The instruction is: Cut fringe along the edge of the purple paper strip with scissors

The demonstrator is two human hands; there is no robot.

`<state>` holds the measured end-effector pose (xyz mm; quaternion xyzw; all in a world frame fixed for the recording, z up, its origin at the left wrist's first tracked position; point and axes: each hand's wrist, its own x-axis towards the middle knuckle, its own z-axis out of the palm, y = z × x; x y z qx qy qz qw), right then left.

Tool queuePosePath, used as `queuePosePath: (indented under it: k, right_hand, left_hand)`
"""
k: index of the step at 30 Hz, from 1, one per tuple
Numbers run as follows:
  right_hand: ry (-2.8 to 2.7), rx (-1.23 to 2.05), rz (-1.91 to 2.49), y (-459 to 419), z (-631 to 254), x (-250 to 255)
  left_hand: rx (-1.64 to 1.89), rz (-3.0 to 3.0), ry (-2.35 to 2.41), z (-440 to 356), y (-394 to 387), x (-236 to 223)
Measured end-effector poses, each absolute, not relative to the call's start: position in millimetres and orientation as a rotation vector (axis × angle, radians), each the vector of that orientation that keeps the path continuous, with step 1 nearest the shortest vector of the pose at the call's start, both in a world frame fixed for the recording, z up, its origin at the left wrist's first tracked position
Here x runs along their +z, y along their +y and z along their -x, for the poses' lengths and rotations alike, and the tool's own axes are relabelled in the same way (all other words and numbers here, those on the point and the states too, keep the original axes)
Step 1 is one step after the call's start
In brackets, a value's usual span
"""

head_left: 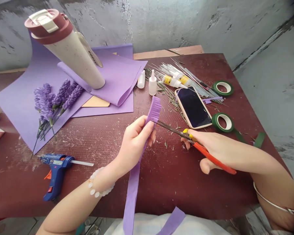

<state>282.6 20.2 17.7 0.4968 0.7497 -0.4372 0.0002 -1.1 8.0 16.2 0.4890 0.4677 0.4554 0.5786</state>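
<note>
1. Strip of thin, flat purple paper (pixel 133 182), in front of the body; long axis running near to far, leaning a little right at its far end; comb-like purple fringe (pixel 155 107) at that far end, just beyond the left grip, slits opening toward the right; plain length trailing near, past the table edge.

2. Bare left hand (pixel 137 140), nearer of the two to the fringe; thumb and fingers pinched closed on the strip, just below the fringe, no gap showing.

3. Bare right hand (pixel 208 148), to the right of the strip; wrapped around scissors with dark metal blades and red-and-yellow handles (pixel 197 146).

4. Blades reaching left and slightly far from the right hand, roughly across the strip's long axis; tips at the strip's right side, beside the left thumb and at the near end of the fringe; blades narrow, almost in one line; cannot tell whether parted around the paper.

5. Dark-screened phone in a pale case (pixel 193 106) just far of the right hand; roll of dark green tape (pixel 222 122) to its right; blue glue gun with orange trigger (pixel 57 174) to the left, well apart from the left hand.
</note>
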Motion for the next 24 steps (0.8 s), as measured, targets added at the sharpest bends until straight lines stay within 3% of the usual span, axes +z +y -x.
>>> queuePosePath:
  k: [14, 24]
  right_hand:
    - [2.318, -1.261, -1.717, 18.2, -262.0, 32.7]
    - [2.106, -1.560, -1.728, 17.6, -256.6, 38.8]
  left_hand:
    - [0.974, -1.348, 1.092, 2.1, 4.1, 5.7]
    - [0.969, -1.278, 1.050, 1.2, 5.1, 9.2]
